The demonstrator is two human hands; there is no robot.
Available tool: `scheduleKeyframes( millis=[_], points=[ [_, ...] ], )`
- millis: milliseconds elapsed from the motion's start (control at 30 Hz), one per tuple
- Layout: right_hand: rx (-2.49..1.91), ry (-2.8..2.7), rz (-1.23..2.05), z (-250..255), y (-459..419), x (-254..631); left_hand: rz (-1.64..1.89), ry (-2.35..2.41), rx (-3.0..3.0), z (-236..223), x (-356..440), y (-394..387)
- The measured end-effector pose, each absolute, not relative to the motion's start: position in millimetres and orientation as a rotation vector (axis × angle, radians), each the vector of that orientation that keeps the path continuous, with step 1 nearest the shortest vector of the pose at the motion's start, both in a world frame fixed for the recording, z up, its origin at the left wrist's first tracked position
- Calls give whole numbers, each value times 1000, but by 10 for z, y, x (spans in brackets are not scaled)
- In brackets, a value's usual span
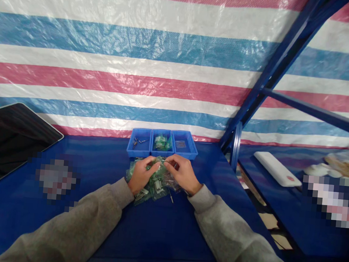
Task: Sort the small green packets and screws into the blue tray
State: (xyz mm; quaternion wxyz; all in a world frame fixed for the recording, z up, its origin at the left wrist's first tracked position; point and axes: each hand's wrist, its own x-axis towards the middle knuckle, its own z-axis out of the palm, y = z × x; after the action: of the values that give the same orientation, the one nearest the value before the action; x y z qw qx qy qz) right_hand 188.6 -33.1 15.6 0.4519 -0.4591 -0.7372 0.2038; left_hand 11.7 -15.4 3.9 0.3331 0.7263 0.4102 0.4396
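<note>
My left hand (142, 174) and my right hand (185, 173) meet over the blue table, thumbs and fingers pinched on the top of a small green plastic bag (159, 171). Under and around the hands lie several more greenish clear bags (143, 194) with pale or metallic pieces inside; their exact kind is too small to tell. A thin metal piece (171, 197) sticks out on the near side of the pile, close to my right hand. Just beyond the hands stands a row of three blue bins (138, 154).
The left bin holds a few small metal parts (135, 142), the middle one green bags (161, 142), the right one thin pieces (180, 143). A dark-screened device (11, 145) lies left. Right are a blue metal frame (267, 80) and a white box (276, 168) on another table.
</note>
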Motion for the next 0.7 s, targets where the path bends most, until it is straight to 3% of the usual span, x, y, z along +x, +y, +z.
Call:
scheduleKeyframes(
  millis=[700],
  points=[
    [-1138, -1735, 733, 12, -281, 1877, 1107, 939, 1791, 17, 111, -150]
  ],
)
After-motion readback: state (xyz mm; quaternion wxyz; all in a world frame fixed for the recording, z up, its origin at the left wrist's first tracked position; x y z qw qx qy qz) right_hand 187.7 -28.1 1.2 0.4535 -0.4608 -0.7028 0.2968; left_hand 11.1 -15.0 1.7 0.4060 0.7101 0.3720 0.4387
